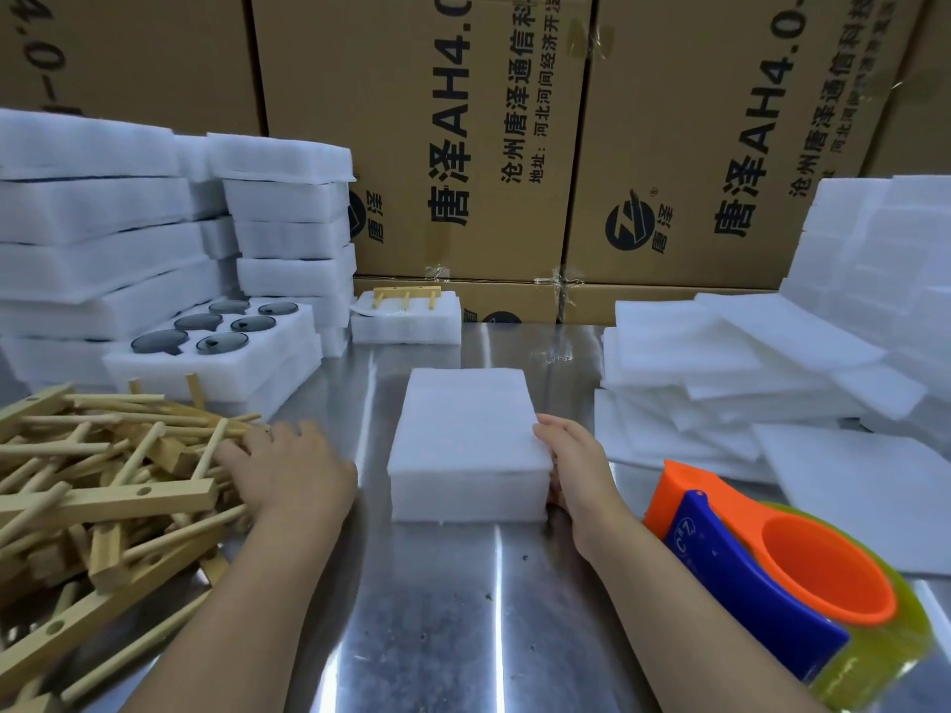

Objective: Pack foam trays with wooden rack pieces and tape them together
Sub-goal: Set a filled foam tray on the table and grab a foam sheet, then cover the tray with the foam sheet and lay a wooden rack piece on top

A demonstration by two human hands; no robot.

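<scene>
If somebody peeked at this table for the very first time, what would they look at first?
Probably the bright orange and blue tape dispenser at the near right, the loudest colour here. Next, the jumbled pile of wooden rack pieces on the left, where the left hand is reaching in. In the middle sits a white foam block on the shiny metal table, with the right hand touching its right edge.

Foam block [465, 434] mid bench [437, 609], wood pieces [103, 486] on L. Tape dispenser [787, 584] near R, foam sheets [720, 362] behind it.
</scene>
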